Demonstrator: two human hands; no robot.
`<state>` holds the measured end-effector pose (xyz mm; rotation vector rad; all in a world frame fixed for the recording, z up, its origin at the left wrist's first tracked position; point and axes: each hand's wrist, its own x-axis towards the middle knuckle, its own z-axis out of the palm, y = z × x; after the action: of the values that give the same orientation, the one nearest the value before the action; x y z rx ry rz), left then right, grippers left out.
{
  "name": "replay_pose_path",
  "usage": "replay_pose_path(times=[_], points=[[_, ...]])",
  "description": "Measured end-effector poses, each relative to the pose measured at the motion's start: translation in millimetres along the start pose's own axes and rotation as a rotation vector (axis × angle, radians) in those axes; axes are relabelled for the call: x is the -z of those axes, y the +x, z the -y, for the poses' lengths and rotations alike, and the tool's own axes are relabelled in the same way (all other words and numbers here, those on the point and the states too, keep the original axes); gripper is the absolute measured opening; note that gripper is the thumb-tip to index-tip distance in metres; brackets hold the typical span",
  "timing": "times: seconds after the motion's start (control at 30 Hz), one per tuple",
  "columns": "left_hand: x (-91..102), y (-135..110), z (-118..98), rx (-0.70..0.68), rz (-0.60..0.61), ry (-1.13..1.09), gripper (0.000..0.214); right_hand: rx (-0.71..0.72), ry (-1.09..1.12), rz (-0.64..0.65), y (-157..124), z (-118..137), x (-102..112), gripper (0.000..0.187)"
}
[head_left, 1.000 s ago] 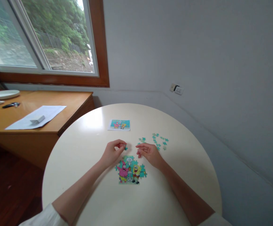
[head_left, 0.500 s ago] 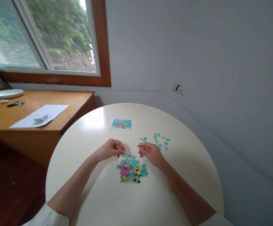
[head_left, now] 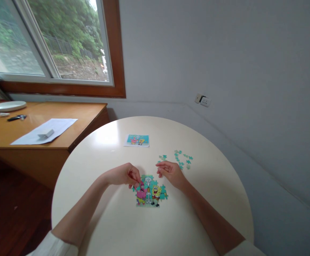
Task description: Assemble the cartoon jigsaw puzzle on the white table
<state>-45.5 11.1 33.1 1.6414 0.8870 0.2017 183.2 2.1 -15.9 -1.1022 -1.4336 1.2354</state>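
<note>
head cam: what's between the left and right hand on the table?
In the head view, the top edge of the part-built puzzle lies between the left hand and right hand; nothing else.

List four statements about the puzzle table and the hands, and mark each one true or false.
1. The left hand has its fingertips at the upper left edge of the part-built puzzle. True.
2. The right hand holds the picture card. False: the card lies flat on the round table, beyond both hands.
3. Loose pieces lie on the table beyond the right hand. True.
4. The white plate stands on the round table. False: it stands on the wooden desk by the window.
</note>
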Motion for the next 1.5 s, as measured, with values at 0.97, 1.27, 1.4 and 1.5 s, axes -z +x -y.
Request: replay_pose_path(times=[0.97, 1.27, 1.4, 1.5], points=[[0.3, 2.0, 5.1, 0.139, 0.134, 0.115, 0.019, 0.045, -0.013, 0.025, 2.2, -8.3, 3.0, 0.03], [-0.2, 2.6, 7.1, 0.141, 0.133, 0.138, 0.011, 0.041, -0.01, 0.014, 1.7, -7.5, 2.3, 0.028], [0.3, 3.0, 9.1, 0.131, 0.138, 0.145, 0.009, 0.036, -0.012, 0.007, 1.8, -7.1, 2.1, 0.027], [0.1, 3.5, 10.4, 0.13, 0.137, 0.142, 0.009, 0.037, -0.014, 0.01, 1.9, -7.0, 2.2, 0.029]])
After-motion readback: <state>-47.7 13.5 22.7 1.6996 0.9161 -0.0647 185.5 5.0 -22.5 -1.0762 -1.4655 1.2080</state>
